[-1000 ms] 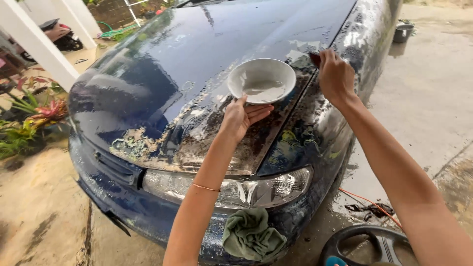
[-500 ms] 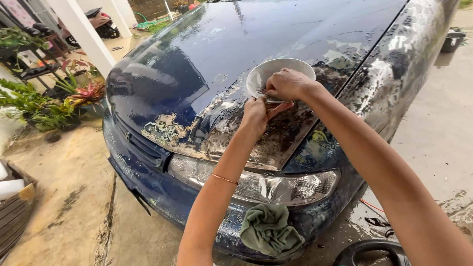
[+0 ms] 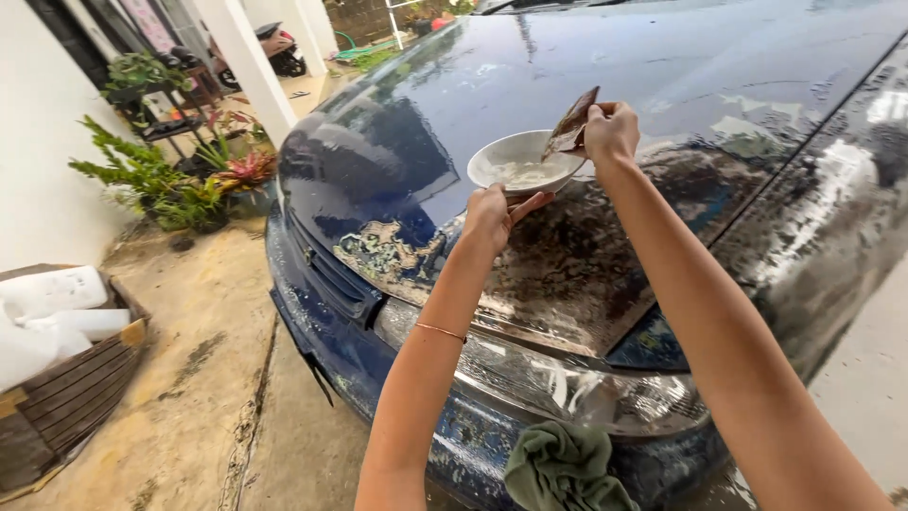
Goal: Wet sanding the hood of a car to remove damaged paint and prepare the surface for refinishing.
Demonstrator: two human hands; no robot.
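My left hand (image 3: pixel 492 216) cups the white bowl (image 3: pixel 523 163) level from below, so my right hand's (image 3: pixel 610 131) pinching fingers can dip the brown sanding sheet (image 3: pixel 571 126).

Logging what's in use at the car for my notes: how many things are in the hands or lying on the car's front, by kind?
White bowl, held by the left hand: 1
Brown sanding sheet, held by the right hand: 1
Green rag on the bumper: 1
Total: 3
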